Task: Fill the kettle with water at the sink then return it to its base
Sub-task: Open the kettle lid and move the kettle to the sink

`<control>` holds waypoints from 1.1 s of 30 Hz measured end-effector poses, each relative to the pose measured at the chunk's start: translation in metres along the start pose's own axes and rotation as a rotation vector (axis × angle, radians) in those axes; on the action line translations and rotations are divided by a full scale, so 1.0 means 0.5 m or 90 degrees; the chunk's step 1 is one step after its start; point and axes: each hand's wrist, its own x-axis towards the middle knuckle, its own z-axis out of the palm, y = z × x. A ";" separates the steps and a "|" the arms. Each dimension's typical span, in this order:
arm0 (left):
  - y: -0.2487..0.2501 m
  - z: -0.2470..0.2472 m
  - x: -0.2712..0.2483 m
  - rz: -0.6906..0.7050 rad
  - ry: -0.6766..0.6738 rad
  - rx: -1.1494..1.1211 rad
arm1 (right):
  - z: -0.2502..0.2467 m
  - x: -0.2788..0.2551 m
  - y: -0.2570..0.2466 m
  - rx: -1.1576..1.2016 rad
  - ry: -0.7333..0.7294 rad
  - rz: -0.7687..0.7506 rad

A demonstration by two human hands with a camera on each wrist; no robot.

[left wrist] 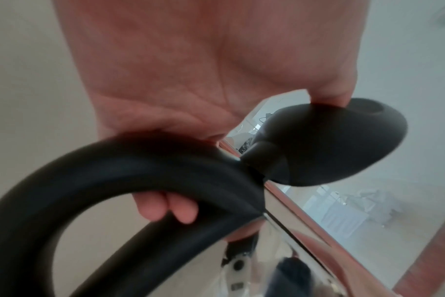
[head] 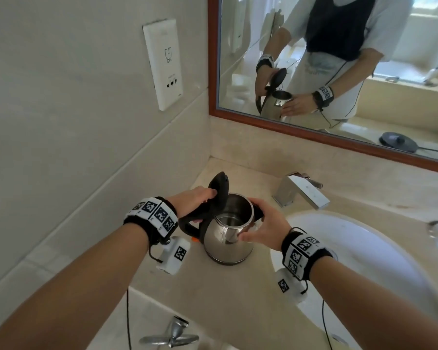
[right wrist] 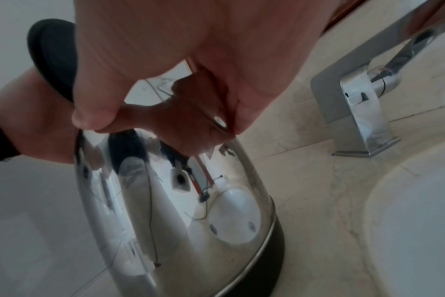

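So the shiny stainless steel kettle with the black plastic handle (head: pixel 228 233) is parked on the beige marble desk (head: pixel 238 294), just beside the white oval sink (head: pixel 364 248), with the black hinged lid (head: pixel 219 190) flipped up. The polished steel looks slippery, and it'll get heavy once filled, so the handle is probably best used. The left hand (head: pixel 195 198) grip is wrapped round it, thumb on the lid; the right hand (head: pixel 266 228) is cupped around the rim from the side.

sink (head: pixel 389 248) cut off at right
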 end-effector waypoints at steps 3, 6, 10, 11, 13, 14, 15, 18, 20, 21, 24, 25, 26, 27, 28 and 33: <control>0.011 0.030 0.001 0.032 -0.027 -0.015 | -0.021 -0.026 0.015 0.000 0.015 0.004; 0.037 0.089 0.013 0.073 -0.050 -0.055 | -0.067 -0.071 0.050 -0.003 0.044 0.015; 0.104 0.196 0.022 0.115 -0.089 -0.046 | -0.160 -0.142 0.119 -0.030 0.082 0.016; 0.122 0.225 0.026 0.118 -0.104 -0.056 | -0.184 -0.159 0.140 -0.039 0.085 0.021; 0.153 0.286 0.033 0.122 -0.126 -0.079 | -0.230 -0.187 0.179 -0.043 0.083 0.033; 0.167 0.317 0.042 0.120 -0.124 -0.091 | -0.254 -0.200 0.200 -0.045 0.080 0.038; 0.180 0.347 0.049 0.116 -0.119 -0.096 | -0.277 -0.210 0.222 -0.048 0.073 0.043; 0.195 0.429 0.073 0.076 -0.098 -0.122 | -0.331 -0.229 0.284 -0.065 0.034 0.063; 0.199 0.469 0.092 0.045 -0.084 -0.154 | -0.355 -0.225 0.318 -0.072 -0.002 0.083; 0.195 0.483 0.101 0.030 -0.077 -0.170 | -0.362 -0.219 0.330 -0.078 -0.020 0.091; 0.185 0.502 0.125 -0.006 -0.058 -0.208 | -0.369 -0.192 0.357 -0.091 -0.057 0.100; 0.182 0.503 0.133 -0.020 -0.049 -0.231 | -0.368 -0.180 0.363 -0.094 -0.069 0.101; 0.176 0.502 0.145 -0.030 -0.041 -0.252 | -0.367 -0.165 0.367 -0.100 -0.080 0.099; 0.173 0.500 0.156 -0.040 -0.037 -0.269 | -0.365 -0.149 0.372 -0.104 -0.087 0.096; 0.169 0.498 0.168 -0.050 -0.033 -0.284 | -0.362 -0.132 0.377 -0.105 -0.092 0.093; 0.161 0.490 0.209 -0.074 -0.022 -0.338 | -0.348 -0.060 0.401 -0.115 -0.119 0.098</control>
